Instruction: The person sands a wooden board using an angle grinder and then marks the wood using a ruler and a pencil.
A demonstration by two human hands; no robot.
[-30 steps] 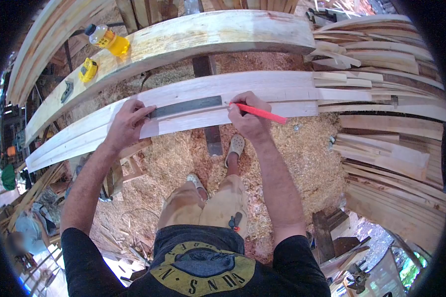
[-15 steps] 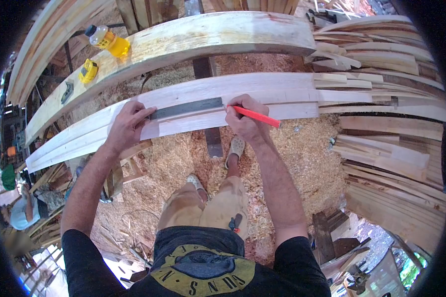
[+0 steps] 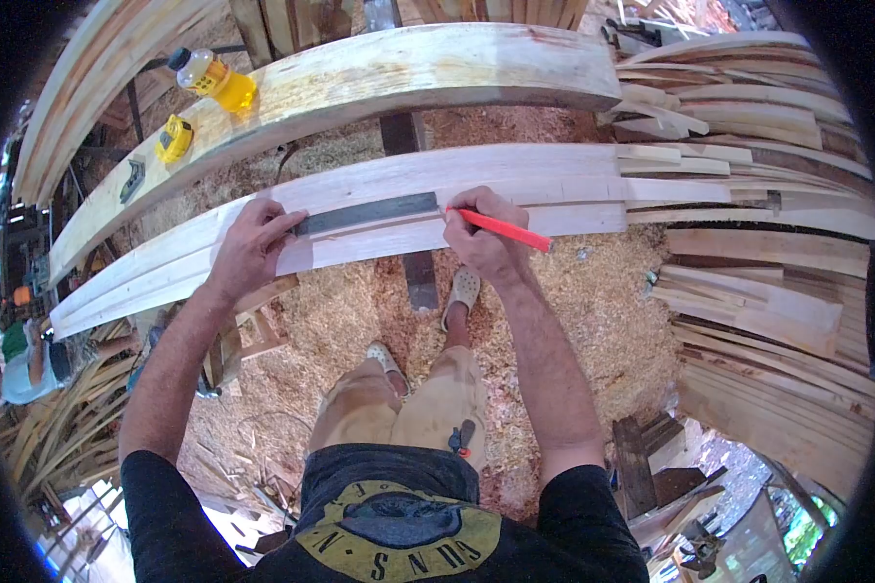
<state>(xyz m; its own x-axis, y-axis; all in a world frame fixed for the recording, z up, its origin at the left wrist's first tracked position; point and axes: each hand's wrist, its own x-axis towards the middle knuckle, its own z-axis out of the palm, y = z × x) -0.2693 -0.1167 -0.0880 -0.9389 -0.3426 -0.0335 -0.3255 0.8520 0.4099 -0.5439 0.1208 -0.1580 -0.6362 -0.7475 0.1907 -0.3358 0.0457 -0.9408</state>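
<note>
A dark grey flat strip (image 3: 369,213) lies lengthwise on a long pale wooden board (image 3: 544,165). At the strip's left end, my left hand (image 3: 251,251) is closed, thumb and forefinger pressed on it against the board. My right hand (image 3: 484,233) grips a red carpenter's pencil (image 3: 506,230), its point by the strip's right end and its butt slanting down to the right. The right fingers partly cover the pencil and the board beneath.
Beyond lies a thick curved timber (image 3: 437,68) bearing a bottle of yellow liquid (image 3: 226,87), a yellow tape measure (image 3: 173,139) and a small metal tool (image 3: 133,181). Stacked boards (image 3: 768,253) line the right. Wood shavings (image 3: 574,321) cover the floor. Another person (image 3: 31,369) is at far left.
Both my hands, the pencil and the strip stay nearly in place. At far left the other person has shifted up and leftward in view.
</note>
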